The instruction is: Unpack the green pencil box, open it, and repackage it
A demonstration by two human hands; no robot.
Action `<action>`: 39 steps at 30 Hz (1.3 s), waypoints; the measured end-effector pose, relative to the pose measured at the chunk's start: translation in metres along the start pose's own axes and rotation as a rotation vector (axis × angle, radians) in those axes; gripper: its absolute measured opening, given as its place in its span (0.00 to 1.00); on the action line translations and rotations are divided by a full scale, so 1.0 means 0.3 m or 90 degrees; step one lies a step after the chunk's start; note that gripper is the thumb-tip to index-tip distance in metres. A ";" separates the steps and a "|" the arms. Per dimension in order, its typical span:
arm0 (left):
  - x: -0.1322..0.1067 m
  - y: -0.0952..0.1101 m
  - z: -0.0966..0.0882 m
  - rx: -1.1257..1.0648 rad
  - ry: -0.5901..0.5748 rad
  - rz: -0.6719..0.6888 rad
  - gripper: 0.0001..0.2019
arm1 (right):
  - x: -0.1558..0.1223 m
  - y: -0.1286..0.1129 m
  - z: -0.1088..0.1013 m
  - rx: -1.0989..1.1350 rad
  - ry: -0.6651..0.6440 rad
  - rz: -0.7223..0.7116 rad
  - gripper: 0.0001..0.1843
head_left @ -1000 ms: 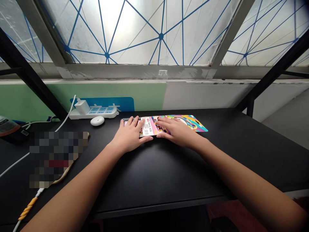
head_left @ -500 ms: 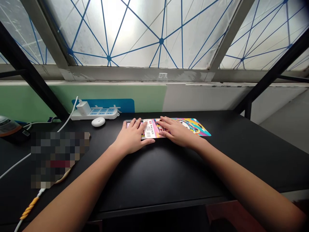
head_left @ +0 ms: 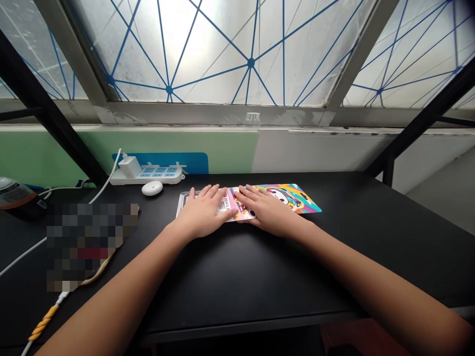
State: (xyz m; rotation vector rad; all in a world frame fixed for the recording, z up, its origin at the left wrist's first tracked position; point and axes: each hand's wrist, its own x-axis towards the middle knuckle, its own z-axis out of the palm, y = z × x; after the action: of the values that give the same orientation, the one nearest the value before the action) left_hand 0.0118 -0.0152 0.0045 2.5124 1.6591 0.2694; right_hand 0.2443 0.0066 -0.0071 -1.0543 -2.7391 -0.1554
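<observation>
A flat, colourful package labelled as a pencil box (head_left: pixel 282 195) lies on the black desk (head_left: pixel 245 277), with a cartoon character printed on its right part. Its left end has a clear plastic edge. My left hand (head_left: pixel 202 212) rests flat on the left part, fingers stretched out and partly over the white label. On the middle of the package lies my right hand (head_left: pixel 269 210), its fingers extended and its thumb at the near edge. The two hands are close together, and they hide much of the print.
A white power strip (head_left: pixel 148 176) with a charger (head_left: pixel 129 166) stands against the wall. In front of it is a small white case (head_left: pixel 152 188). A blurred-out item (head_left: pixel 92 247) and a white cable (head_left: pixel 24 255) are at the left, near a dark bottle-like object (head_left: pixel 18 198).
The package has shifted left and a little toward me, so more of its left end shows. My right hand has slid slightly left, and its thumb now sits at the near edge.
</observation>
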 end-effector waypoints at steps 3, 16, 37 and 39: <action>0.001 -0.007 0.001 -0.012 0.005 -0.006 0.39 | -0.008 0.013 -0.008 0.009 0.003 -0.009 0.36; 0.001 -0.026 -0.037 -0.047 -0.042 -0.033 0.43 | -0.260 0.248 -0.021 0.003 0.079 -0.021 0.39; 0.040 -0.140 -0.034 -0.084 0.037 -0.054 0.29 | -0.228 -0.287 -0.134 -0.155 0.099 -0.105 0.24; 0.040 -0.136 -0.028 -0.081 0.042 -0.052 0.28 | -0.199 -0.372 -0.063 -0.136 0.036 -0.099 0.25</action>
State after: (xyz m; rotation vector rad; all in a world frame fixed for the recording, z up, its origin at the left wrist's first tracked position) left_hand -0.0220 0.0120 0.0057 2.3609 1.7062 0.4406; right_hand 0.2153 -0.1181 -0.0050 -0.8697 -2.7985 -0.5042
